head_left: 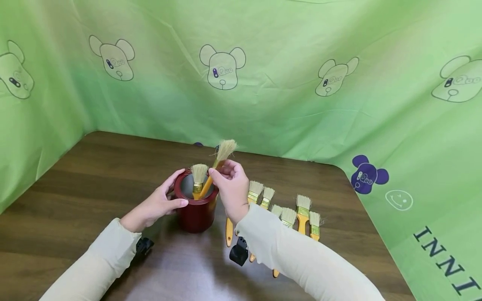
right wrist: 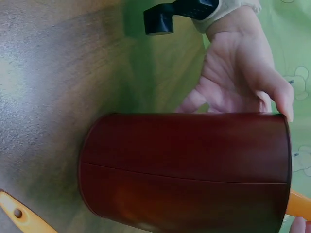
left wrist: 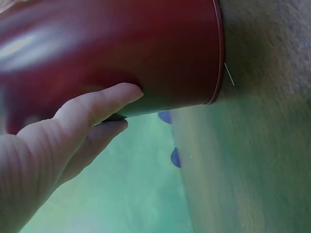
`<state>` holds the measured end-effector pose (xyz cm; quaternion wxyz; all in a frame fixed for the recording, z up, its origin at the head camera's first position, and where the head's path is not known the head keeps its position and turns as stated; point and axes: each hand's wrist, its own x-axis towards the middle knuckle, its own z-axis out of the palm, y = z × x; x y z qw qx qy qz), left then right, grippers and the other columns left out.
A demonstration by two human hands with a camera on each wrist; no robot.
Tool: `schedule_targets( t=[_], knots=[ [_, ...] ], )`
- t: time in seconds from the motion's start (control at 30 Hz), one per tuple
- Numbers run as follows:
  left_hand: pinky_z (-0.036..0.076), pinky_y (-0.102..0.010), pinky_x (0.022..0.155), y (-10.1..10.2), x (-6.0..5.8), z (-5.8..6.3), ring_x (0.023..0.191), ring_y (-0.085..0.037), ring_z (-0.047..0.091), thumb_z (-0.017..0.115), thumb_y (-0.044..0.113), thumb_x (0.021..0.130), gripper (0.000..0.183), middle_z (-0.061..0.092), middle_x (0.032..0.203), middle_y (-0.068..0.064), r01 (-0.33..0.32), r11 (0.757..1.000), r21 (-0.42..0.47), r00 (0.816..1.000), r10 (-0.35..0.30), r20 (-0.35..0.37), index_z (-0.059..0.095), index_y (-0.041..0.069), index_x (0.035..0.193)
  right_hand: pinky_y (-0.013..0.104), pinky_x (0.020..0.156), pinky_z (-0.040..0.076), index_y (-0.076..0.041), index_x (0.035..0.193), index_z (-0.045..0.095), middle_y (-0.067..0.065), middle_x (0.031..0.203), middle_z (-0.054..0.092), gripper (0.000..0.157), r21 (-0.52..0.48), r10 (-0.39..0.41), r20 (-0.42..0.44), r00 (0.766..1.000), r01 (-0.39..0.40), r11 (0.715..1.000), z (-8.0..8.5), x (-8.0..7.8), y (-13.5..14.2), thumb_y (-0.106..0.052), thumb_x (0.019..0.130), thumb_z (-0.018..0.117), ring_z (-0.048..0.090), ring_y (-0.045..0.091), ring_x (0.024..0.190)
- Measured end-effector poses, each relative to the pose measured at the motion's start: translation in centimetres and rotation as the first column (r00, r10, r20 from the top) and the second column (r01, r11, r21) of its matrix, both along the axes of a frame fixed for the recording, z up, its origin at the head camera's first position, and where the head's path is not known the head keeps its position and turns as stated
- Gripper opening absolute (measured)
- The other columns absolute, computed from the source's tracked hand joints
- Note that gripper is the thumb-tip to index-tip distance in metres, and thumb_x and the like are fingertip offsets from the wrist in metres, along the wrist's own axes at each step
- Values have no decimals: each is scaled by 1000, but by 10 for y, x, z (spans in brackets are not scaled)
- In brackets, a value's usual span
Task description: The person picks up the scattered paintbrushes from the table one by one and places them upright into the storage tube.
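A dark red round cup (head_left: pixel 196 217) with a grey inside stands upright on the table. My left hand (head_left: pixel 160 202) holds it from the left, thumb at the near rim and fingers round the far side; the left wrist view shows fingers (left wrist: pixel 107 99) against its wall. One paintbrush (head_left: pixel 199 173) stands in the cup, bristles up. My right hand (head_left: pixel 232 186) pinches a second paintbrush (head_left: pixel 226 150), tilted with bristles up and its orange handle (right wrist: pixel 299 204) reaching into the cup's mouth. Whether that handle touches the bottom is hidden.
Several paintbrushes lie on the table to the right, partly under my right forearm, among them a wide brush (head_left: pixel 303 205) and a narrow one (head_left: pixel 314 221). Black wrist devices (head_left: pixel 239 251) hang below both sleeves. A green printed cloth (head_left: pixel 263 104) surrounds the wooden table (head_left: pixel 94 175).
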<state>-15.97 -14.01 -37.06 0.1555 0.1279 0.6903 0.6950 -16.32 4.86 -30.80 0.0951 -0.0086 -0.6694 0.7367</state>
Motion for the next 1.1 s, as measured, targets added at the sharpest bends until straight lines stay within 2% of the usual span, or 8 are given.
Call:
schedule_targets(
  t=[0.2,0.5,0.67,0.77,0.9,0.93,1.0,1.1],
  knots=[
    [50,-37,72,-1,0,-1,103,-25,52,73,19,85,92,27,144,-29,-7,1000,-2,1000,7,-5,11,12,153,27,77,51,6,117,56,16,100,62,39,57,-7,19,1000,6,998,-8,0,0,-3,81,71,60,18,86],
    [50,-34,64,-1,1,-3,92,-20,55,75,17,83,93,37,136,-33,-48,999,-22,996,47,-73,15,7,153,26,81,50,7,120,54,18,106,60,44,48,-12,-4,1000,12,999,-15,2,1,0,80,72,59,22,94],
    [52,-32,71,0,3,-1,101,-26,54,73,11,82,89,35,139,-32,-81,997,-1,992,80,-94,18,6,152,26,83,47,5,122,54,16,107,58,42,110,-18,-40,999,23,994,-17,6,12,-5,84,70,57,24,98],
    [48,-38,88,2,5,-1,117,-38,48,72,8,81,87,34,142,-30,-122,992,-18,982,118,-145,20,2,151,25,82,47,5,123,53,15,105,59,42,166,-43,-53,998,51,985,-22,6,27,-7,86,69,57,19,93],
    [32,-51,104,6,5,-1,132,-45,34,72,12,81,88,36,140,-30,-173,983,-56,966,158,-205,19,0,150,24,69,51,6,129,47,12,97,59,48,143,-78,-19,997,80,987,-33,2,55,-5,87,68,59,8,72],
    [29,-53,105,7,5,-1,133,-45,32,73,14,81,89,36,140,-29,-180,982,-63,964,163,-210,19,1,150,24,66,52,5,131,45,10,95,58,51,132,-89,-2,996,89,987,-36,0,63,-5,87,68,58,7,66],
    [32,-54,103,9,6,-1,131,-44,34,74,16,81,91,35,141,-28,-182,981,-73,962,162,-218,19,1,150,26,60,53,4,134,41,7,92,56,55,131,-117,28,993,112,985,-41,-2,81,-5,87,67,57,6,58],
    [38,-50,99,12,7,-2,128,-43,38,77,17,78,93,33,145,-26,-180,979,-92,963,156,-220,19,1,150,26,56,53,1,137,37,7,92,54,59,188,-161,80,984,144,972,-49,-5,109,-9,88,68,55,7,56]
  ],
)
